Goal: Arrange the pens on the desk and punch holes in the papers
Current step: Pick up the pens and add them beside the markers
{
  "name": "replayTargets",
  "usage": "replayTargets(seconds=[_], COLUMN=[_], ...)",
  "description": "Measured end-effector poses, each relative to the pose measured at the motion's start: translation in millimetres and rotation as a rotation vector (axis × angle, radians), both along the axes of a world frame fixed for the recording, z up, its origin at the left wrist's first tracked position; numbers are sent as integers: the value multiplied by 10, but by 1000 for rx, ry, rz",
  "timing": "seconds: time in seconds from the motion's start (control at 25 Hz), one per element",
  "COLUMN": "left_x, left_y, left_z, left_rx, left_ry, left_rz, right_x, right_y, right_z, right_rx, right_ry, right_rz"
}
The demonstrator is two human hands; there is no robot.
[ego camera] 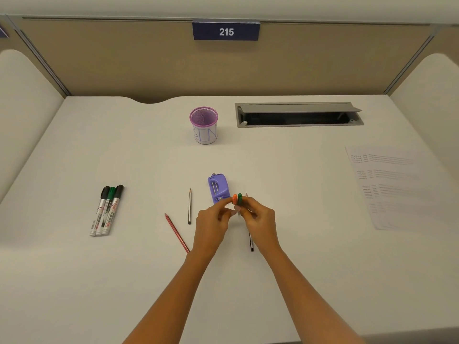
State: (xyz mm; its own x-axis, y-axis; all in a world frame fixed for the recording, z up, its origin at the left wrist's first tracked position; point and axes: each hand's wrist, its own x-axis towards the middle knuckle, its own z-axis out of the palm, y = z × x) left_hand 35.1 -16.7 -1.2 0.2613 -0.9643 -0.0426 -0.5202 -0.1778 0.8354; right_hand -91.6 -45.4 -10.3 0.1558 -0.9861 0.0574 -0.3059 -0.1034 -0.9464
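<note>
Step in hand: arranging the pens; punching not yet begun. Left hand (212, 220) and right hand (260, 217) meet over the middle of the white desk (298, 244), fingers curled in narrow pinches on two pens held upright, side by side and touching. The left takes the orange-capped pen (234, 199) and the right the green-capped pen (240, 197); the barrels are hidden behind the fingers. Just behind the caps lies the small lilac plastic hole punch (218, 188). A thin black-and-silver pencil (251, 242) shows below the right hand; whether it is on the desk or in the grip cannot be told. Left of the hands lie a grey pencil (189, 206) and a red pencil (176, 232). Three capped whiteboard markers (106, 209) lie together, well apart to the left. The purple mesh pen cup with a white label (203, 126) stands upright at the back, with nothing seen standing in it. The printed paper sheets (397, 189) lie flat at far right, apart from the punch. Judgement: the pair probably goes next to the cup or beside the markers. That calls for passing both pens to one hand, keeping them parallel, and lifting clear of the punch. The loose pencils remain to be gathered.
</note>
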Motion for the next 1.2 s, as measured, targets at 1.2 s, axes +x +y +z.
replayTargets(seconds=[1.2], left_x=[2433], left_y=[312], left_z=[98], left_rx=[380], left_ry=[-304], left_rz=[303], right_x=[3086], right_y=[-33], right_z=[-60], right_rx=[555], right_ry=[402], right_rz=[64])
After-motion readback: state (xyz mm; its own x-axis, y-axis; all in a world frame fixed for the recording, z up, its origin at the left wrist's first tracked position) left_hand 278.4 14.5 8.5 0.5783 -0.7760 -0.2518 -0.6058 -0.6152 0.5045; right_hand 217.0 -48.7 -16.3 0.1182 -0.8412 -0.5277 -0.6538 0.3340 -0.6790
